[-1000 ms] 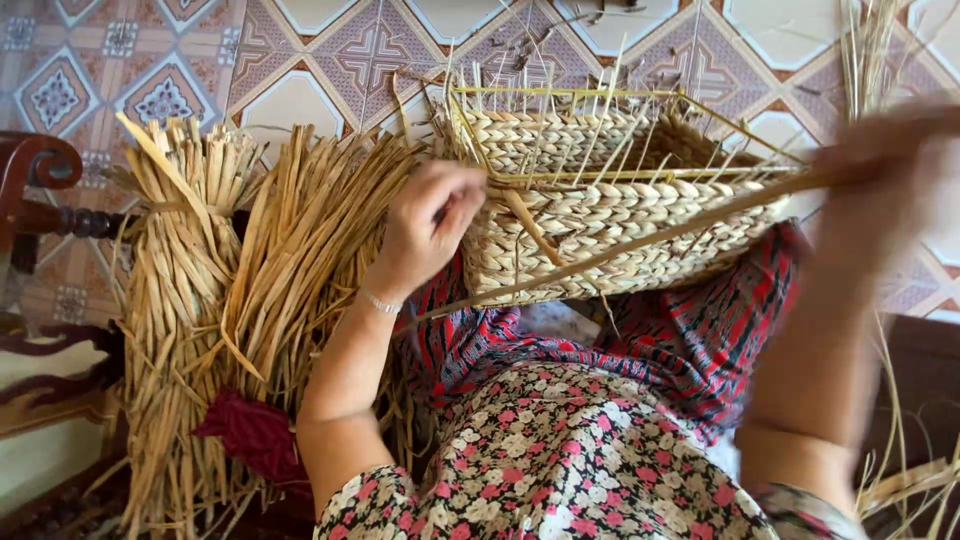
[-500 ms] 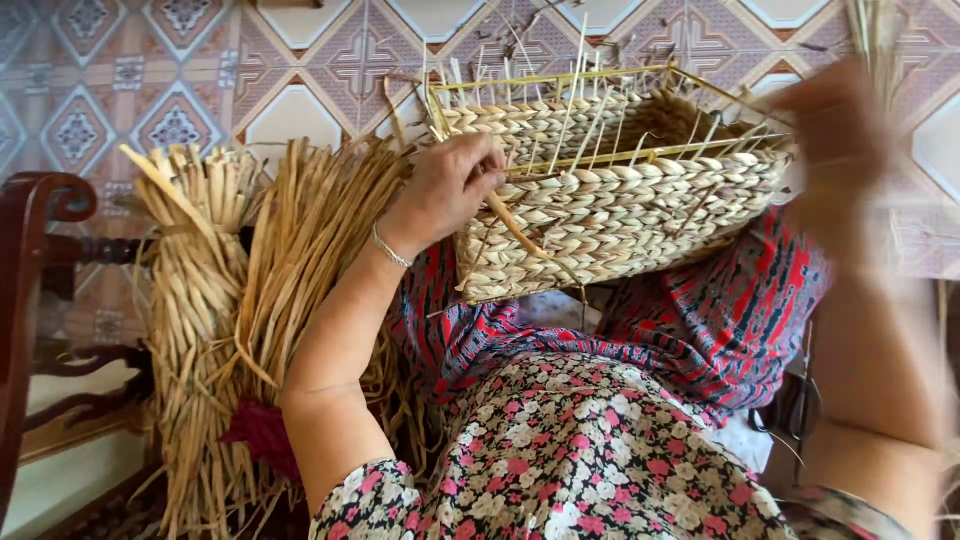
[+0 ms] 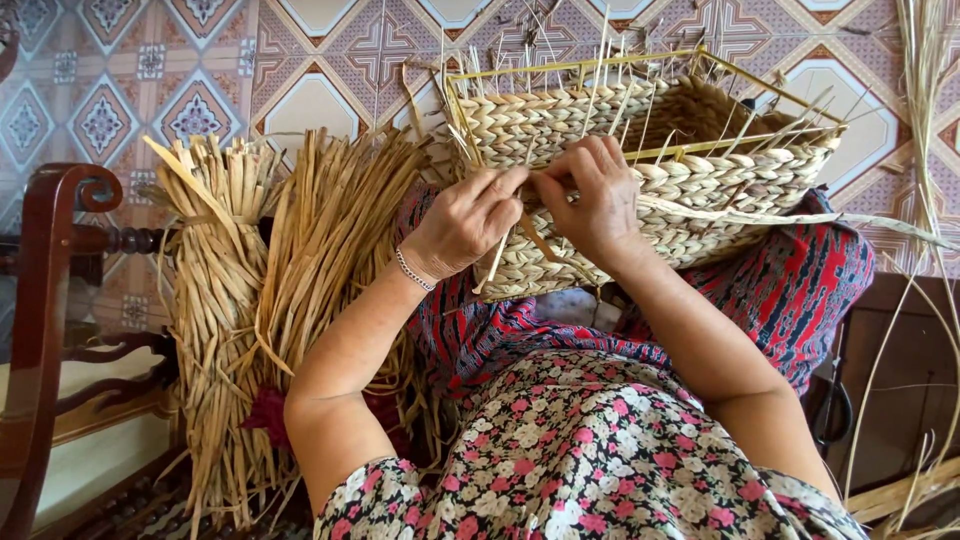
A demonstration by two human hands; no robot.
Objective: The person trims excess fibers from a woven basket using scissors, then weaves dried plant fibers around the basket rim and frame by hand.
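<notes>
Patterned tiled floor (image 3: 320,100) fills the top of the view, and a dark carved wooden chair (image 3: 50,300) stands at the left edge. Beside it leans a big bundle of dried tan straw stalks (image 3: 290,290), tied low with a red band. On the lap, over a red patterned cloth (image 3: 800,290), sits the half-woven rectangular straw basket (image 3: 700,190) on its thin yellow wire frame, loose ends sticking up. Both hands meet at its near left wall: the left hand (image 3: 465,220), silver bracelet at the wrist, and the right hand (image 3: 590,200), fingertips closed, both pinching a flat straw strand (image 3: 540,240) against the weave.
</notes>
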